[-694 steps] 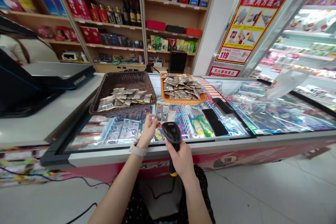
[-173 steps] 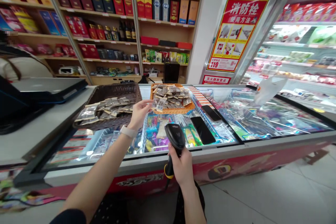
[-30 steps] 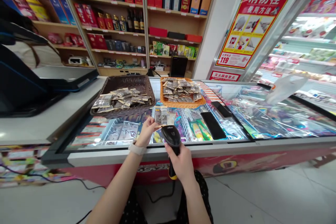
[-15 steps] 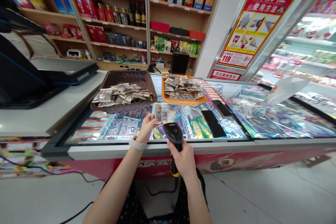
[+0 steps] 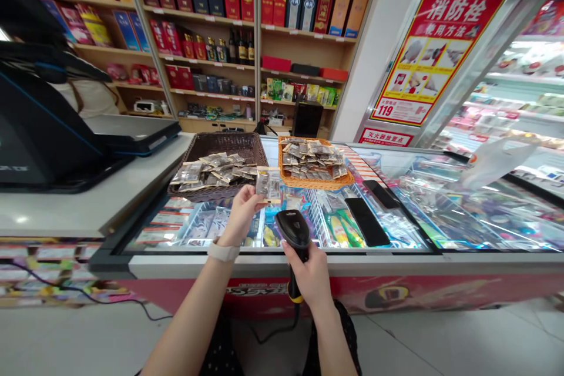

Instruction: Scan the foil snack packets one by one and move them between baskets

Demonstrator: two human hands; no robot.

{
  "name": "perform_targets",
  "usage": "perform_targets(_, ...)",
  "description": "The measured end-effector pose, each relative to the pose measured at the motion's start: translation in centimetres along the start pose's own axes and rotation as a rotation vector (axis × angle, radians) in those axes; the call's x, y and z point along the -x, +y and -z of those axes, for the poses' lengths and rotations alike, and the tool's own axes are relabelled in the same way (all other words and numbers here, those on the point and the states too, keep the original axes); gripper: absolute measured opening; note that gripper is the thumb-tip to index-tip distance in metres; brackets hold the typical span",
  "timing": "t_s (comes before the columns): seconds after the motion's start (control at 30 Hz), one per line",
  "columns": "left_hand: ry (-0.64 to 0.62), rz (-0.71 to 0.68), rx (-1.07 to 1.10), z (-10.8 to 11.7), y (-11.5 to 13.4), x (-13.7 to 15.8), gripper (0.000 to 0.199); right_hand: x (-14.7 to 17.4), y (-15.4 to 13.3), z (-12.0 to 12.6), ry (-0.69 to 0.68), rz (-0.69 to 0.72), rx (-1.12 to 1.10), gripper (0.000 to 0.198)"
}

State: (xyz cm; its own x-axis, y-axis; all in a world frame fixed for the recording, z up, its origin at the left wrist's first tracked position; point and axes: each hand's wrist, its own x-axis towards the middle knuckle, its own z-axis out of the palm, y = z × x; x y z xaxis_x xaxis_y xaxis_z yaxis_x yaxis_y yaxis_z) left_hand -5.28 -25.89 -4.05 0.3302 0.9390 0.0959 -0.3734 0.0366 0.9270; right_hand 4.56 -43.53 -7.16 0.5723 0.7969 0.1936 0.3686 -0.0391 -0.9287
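Note:
Pinched in my left hand [image 5: 241,215] is a small clear packet [image 5: 268,184] with dark contents, held up above the freezer's glass top. My right hand [image 5: 312,273] grips a black barcode scanner [image 5: 293,228] by its handle, its head pointing away from me, just right of and below the packet. Behind my left hand a dark brown wicker basket [image 5: 207,144] holds a pile of similar packets [image 5: 215,169]. To its right an orange wicker basket [image 5: 317,183] holds more packets [image 5: 312,155]. What is printed on the held packet is too small to read.
Two black phones [image 5: 366,222] [image 5: 381,194] lie on the glass of the chest freezer [image 5: 282,263]. A counter with a scale [image 5: 132,129] stands at left. A plastic bag [image 5: 497,160] sits at right. Shelves with boxes and bottles [image 5: 240,47] line the back wall.
My left hand has shifted slightly left with the packet, drawing it a little away from the scanner. The camera view has tilted up. Both hands keep their holds.

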Motion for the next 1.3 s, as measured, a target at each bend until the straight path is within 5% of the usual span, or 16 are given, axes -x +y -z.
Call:
perform_targets(0.13,0.144,-0.219,-0.269,2.3,5.7,-5.7,0.036,-0.3,-1.4,-1.4,-0.032,0.075,-0.096,0.037)
perform_targets(0.23,0.349,-0.309,-0.795,4.7,8.4,-10.6,0.023,0.1,-2.3,-2.2,-0.086,0.083,-0.138,0.035)
perform_targets(0.37,0.319,-0.100,-1.429,7.6,8.6,-14.2,0.022,0.6,-2.7,-2.6,-0.133,0.063,-0.135,0.035)
perform_targets(0.53,0.284,-0.048,-1.535,8.5,7.7,-14.9,0.031,0.7,-2.0,-2.1,-0.125,0.044,-0.143,0.034)
perform_targets(0.7,0.191,-0.374,-1.568,4.2,7.5,-13.1,0.030,0.1,-0.8,-0.4,-0.056,0.010,-0.146,0.040)
perform_targets(0.9,-0.251,-0.519,-1.552,-5.8,2.8,-10.4,0.030,-0.9,1.0,3.3,0.081,-0.024,-0.094,0.044)
perform_targets(1.07,-0.458,-0.288,-1.630,-11.6,-1.9,-12.6,0.039,-0.8,2.8,6.2,0.128,-0.099,-0.116,0.048)
perform_targets(1.3,-0.460,-0.083,-1.754,-14.4,-4.5,-17.1,0.068,-0.6,4.4,7.9,0.164,-0.132,-0.130,0.049)
